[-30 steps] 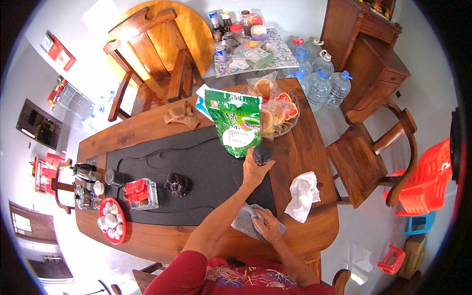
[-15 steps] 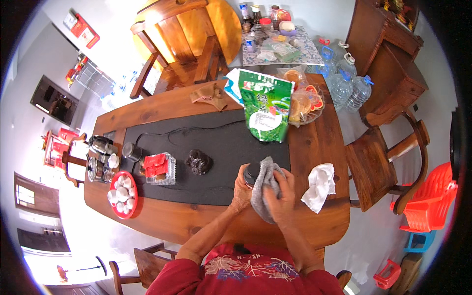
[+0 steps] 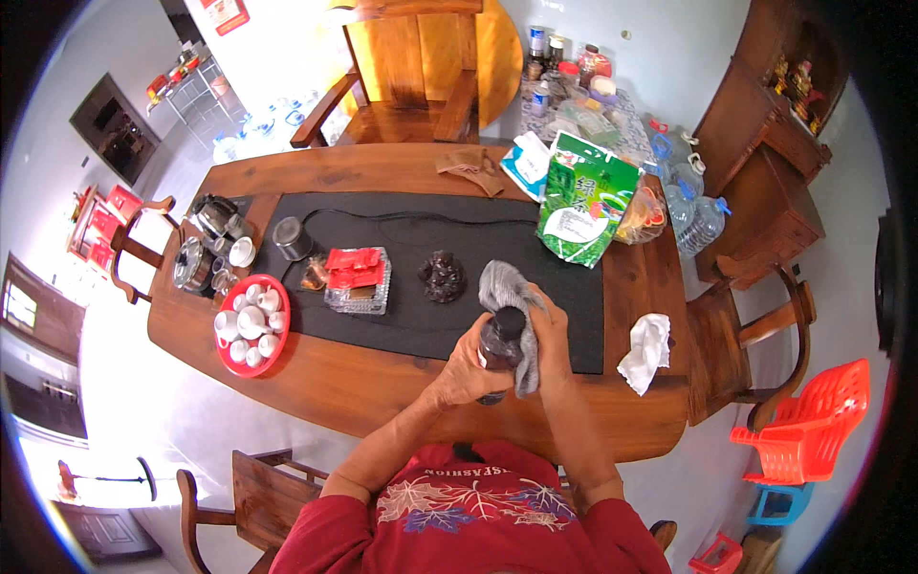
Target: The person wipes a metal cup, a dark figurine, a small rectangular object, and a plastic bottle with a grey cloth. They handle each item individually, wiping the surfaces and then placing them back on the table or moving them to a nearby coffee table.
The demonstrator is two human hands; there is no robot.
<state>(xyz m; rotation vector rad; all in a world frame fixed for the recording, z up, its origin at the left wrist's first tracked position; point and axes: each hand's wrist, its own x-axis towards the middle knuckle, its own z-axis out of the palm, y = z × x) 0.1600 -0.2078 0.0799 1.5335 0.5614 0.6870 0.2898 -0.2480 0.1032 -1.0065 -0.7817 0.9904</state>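
Fingers of left hand [image 3: 466, 368] clamp dark bottle [image 3: 499, 346] — right hand [image 3: 547, 330] grips grey cloth [image 3: 507, 292].

Lower part of the dark bottle [image 3: 499, 349] was covered by the left hand [image 3: 466, 371] and the grey cloth [image 3: 512, 306]; contents couldn't be told. Right hand [image 3: 555, 337] was mostly wrapped in that cloth, fingertips hidden. Green bag [image 3: 581, 199] blocked most of the fruit bowl [image 3: 646, 212] behind it. Print on the bag was too small to make out. Bottles and jars [image 3: 572, 69] on the far side table were too small to identify. Dark lump [image 3: 442, 276] on the black mat [image 3: 382, 230]: kind unclear. Red chair [image 3: 808, 426] was warped near the rim.
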